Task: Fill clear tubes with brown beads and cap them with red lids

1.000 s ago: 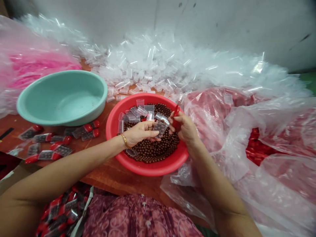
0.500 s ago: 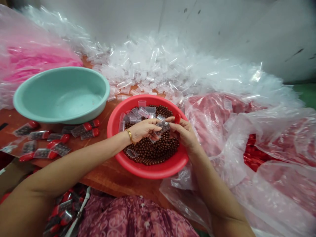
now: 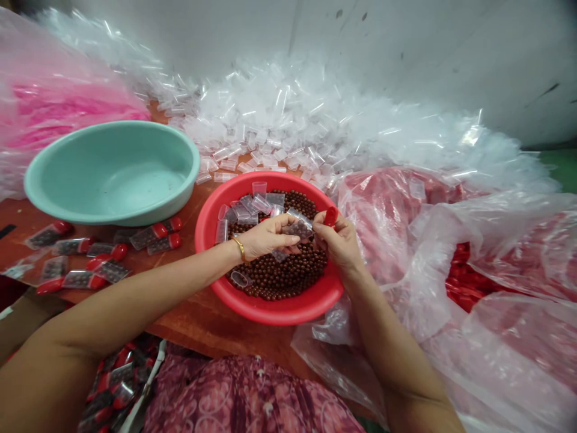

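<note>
My left hand [image 3: 270, 236] grips a small clear plastic tube [image 3: 298, 227] with dark brown balls inside, tilted over a red basin [image 3: 274, 314]. At the tube's right end is my right hand [image 3: 336, 239], closed, with a red cap [image 3: 330, 216] between its fingers. Whether the cap touches the tube cannot be made out. Brown balls [image 3: 288, 276] fill much of the basin beneath both hands. Several empty clear tubes [image 3: 246, 207] lie on the balls at the basin's back left. One more clear tube [image 3: 240, 279] rests near the front left rim.
Left of the red basin stands a turquoise basin [image 3: 112, 207]. Filled, red-capped tubes [image 3: 108, 267] lie before it on the table [image 3: 193, 319]. Clear tubes [image 3: 279, 114] are heaped against the wall. Plastic bags with red caps [image 3: 464, 270] spread at right; a pink-filled bag [image 3: 67, 114] sits back left.
My right hand has shifted slightly right, and the red cap in it has moved right with it. The left hand has turned the tube a little.
</note>
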